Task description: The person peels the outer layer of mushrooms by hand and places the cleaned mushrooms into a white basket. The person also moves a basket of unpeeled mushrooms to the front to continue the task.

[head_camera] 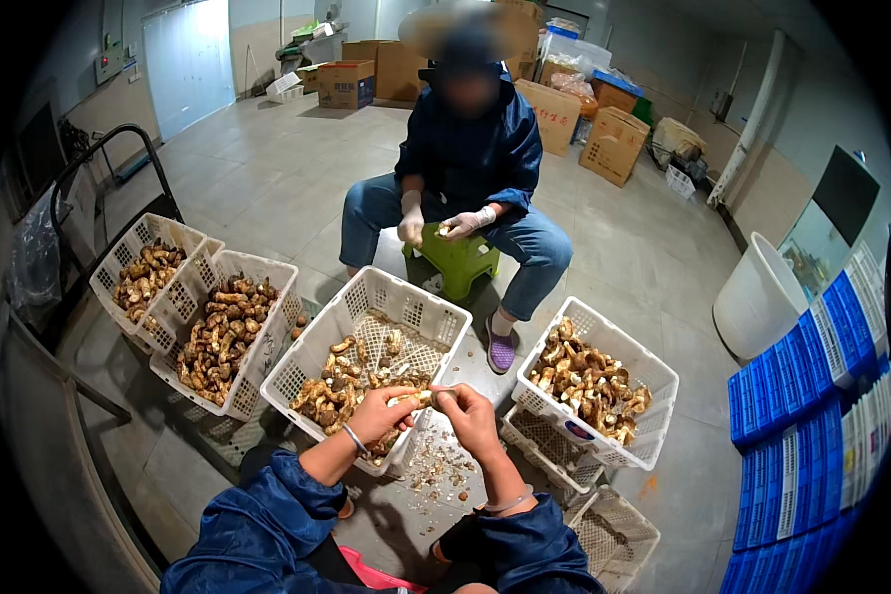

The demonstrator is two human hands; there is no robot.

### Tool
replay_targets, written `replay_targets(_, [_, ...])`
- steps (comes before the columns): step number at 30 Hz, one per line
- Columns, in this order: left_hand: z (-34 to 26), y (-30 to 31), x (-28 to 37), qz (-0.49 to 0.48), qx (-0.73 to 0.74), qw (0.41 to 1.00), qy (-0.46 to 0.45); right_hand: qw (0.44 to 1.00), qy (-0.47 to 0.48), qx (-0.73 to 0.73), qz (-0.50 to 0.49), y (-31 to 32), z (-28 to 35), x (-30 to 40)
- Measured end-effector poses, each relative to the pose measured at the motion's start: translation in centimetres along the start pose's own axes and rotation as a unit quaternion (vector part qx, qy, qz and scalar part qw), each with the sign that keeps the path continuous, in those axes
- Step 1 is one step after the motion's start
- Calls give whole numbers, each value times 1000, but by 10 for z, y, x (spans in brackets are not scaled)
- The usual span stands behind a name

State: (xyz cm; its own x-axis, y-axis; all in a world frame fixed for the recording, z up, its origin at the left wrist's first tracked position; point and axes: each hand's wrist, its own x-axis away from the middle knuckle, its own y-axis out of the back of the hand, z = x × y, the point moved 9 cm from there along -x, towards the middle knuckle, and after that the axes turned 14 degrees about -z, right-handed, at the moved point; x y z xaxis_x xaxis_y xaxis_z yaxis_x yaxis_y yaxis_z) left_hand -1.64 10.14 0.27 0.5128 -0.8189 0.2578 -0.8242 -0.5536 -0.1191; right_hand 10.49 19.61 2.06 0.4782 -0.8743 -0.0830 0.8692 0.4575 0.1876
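Observation:
My left hand [379, 417] grips a pale mushroom [420, 399] over the near right edge of a white perforated plastic crate [434, 338]. My right hand [471, 417] meets it at the mushroom's right end, thumb and fingers pinched on a small dark grey object [444, 399]. Whether that is a small blade or the mushroom's cap, I cannot tell. In the crate below lie brown, dirt-covered mushrooms [334, 397], mostly on its near left side; bare mesh floor shows at the back. Pale trimmings [439, 468] are scattered on the floor beneath my hands.
Opposite me, a gloved person [468, 148] sits on a green plastic stool [457, 263], holding a mushroom piece. Mushroom-filled crates stand left [256, 379] and right [650, 393]. Left is a black-handled trolley [160, 167]; stacked blue crates [779, 460] and a white bin [757, 297] stand right.

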Motion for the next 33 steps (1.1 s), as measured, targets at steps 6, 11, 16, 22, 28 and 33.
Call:
replay_targets(6, [-8, -1, 3, -14, -20, 999, -33, 994, 103, -31, -30, -4, 20, 8])
replay_targets(11, [3, 2, -1, -8, 61, 998, 28, 981, -37, -189, -37, 1, -4, -2])
replay_targets(16, [-5, 7, -1, -53, -24, 998, -27, 982, 174, 31, -71, -5, 39, 16])
replay_targets(22, [-7, 6, 0, -53, 0, 998, -39, 994, 104, -21, -40, -3, 20, 4])
replay_targets(28, [-8, 6, 1, -47, 29, 998, -25, 994, 2, -105, -31, -2, 14, 2])
replay_targets(33, [-24, 8, 5, -94, -85, 974, -186, 982, 170, 25, -76, -4, 41, 10])
